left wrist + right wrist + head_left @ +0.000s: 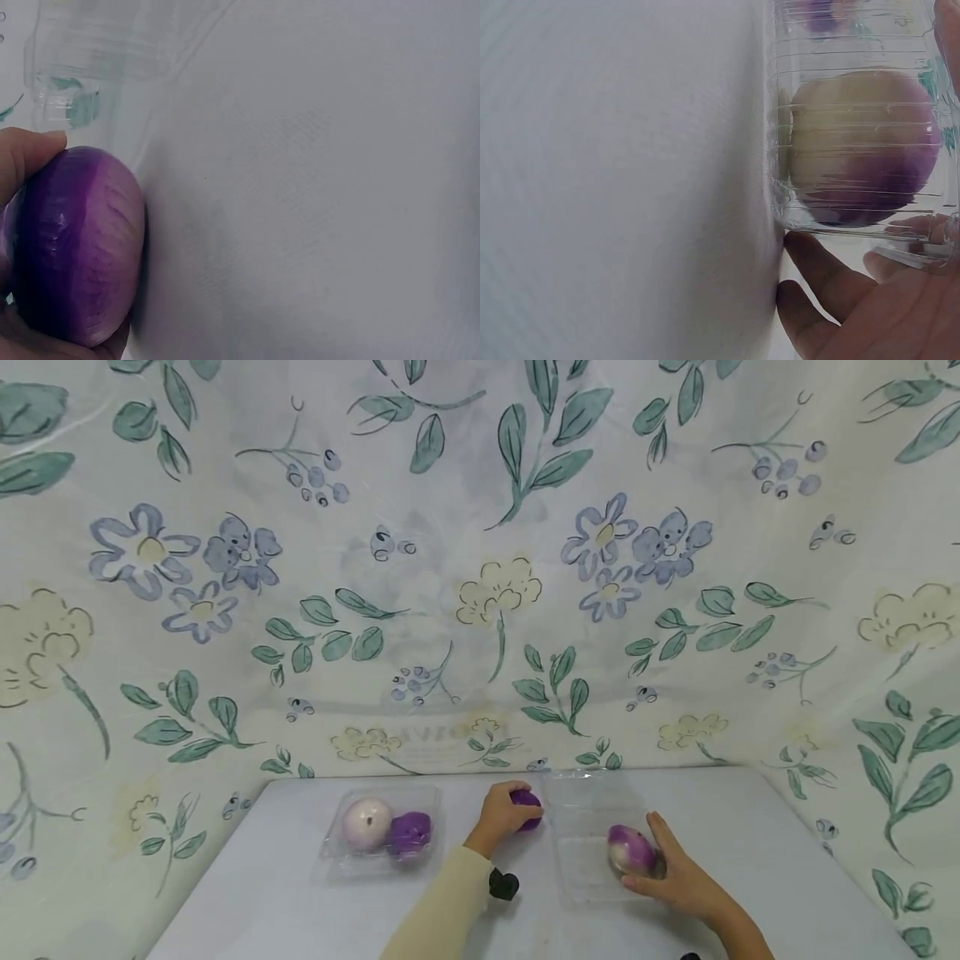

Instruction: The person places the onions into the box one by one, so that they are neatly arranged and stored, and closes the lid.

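My left hand [504,814] grips a glossy purple turnip [528,810], dark at one end and paler and creased at the other in the left wrist view. It is low over the table, just left of a clear plastic container [577,868]. Inside the container lies a purple-and-cream turnip [630,850], seen through the ribbed wall in the right wrist view. My right hand [678,877] holds the right end of the container, fingers and thumb spread around its outside; two fingertips [799,241] meet the wall's corner close to the table.
On the left, a second clear container [352,866] bears a pale round turnip [367,823] and a dark purple one [410,835]. A white table [262,893] ends at a floral cloth [450,568] behind. A black wrist camera [503,885] sits by my left sleeve.
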A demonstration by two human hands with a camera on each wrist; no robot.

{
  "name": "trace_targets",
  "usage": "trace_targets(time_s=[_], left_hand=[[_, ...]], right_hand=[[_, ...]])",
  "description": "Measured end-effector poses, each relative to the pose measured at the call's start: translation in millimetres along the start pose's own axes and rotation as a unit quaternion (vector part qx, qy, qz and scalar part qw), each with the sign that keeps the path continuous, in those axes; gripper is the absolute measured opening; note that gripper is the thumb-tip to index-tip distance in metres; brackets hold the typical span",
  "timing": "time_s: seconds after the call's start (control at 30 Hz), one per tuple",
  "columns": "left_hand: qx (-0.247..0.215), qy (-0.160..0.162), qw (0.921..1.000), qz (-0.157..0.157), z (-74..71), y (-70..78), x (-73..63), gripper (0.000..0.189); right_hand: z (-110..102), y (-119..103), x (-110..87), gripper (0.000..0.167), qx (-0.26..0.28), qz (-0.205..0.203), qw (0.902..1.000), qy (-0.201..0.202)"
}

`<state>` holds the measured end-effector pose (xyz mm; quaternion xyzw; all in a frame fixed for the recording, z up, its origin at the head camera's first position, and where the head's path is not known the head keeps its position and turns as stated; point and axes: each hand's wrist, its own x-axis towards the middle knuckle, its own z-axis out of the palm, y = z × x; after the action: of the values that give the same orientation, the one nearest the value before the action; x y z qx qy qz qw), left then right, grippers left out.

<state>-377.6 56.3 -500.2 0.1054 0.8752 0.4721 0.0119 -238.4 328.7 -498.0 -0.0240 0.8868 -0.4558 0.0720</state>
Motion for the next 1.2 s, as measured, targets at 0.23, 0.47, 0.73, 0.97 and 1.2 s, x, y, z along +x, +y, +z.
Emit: trace_targets(time_s=[0.23,0.47,0.73,0.97,1.2], left_hand=[[0.04,-0.034,0.9986,0.009,-3.4,4.1,-1.9,0.048],[0.052,-0.054,0.9969,0.023,-0.7,4.7,-10.2,0.048],[0.082,-0.056,0.9941,0.044,-2.7,7.1,-12.2,0.048],[0.099,-0.061,0.9909,0.068,-15.0,7.7,-12.7,0.044],[0.108,-0.031,0.9904,0.081,-25.9,12.5,-15.4,0.042]], right_hand=[[0,0,1.4,0.119,0.015,-0.002,0.9999,-0.002],[1,0,-1.2,0.12,0.009,0.003,0.9999,-0.007],[0,0,0.8,0.119,0.007,-0.002,1.0,-0.003],[0,0,2.3,0.119,0.004,-0.008,1.0,0.0],[0,0,2.3,0.12,-0.002,-0.009,0.9999,0.004]])
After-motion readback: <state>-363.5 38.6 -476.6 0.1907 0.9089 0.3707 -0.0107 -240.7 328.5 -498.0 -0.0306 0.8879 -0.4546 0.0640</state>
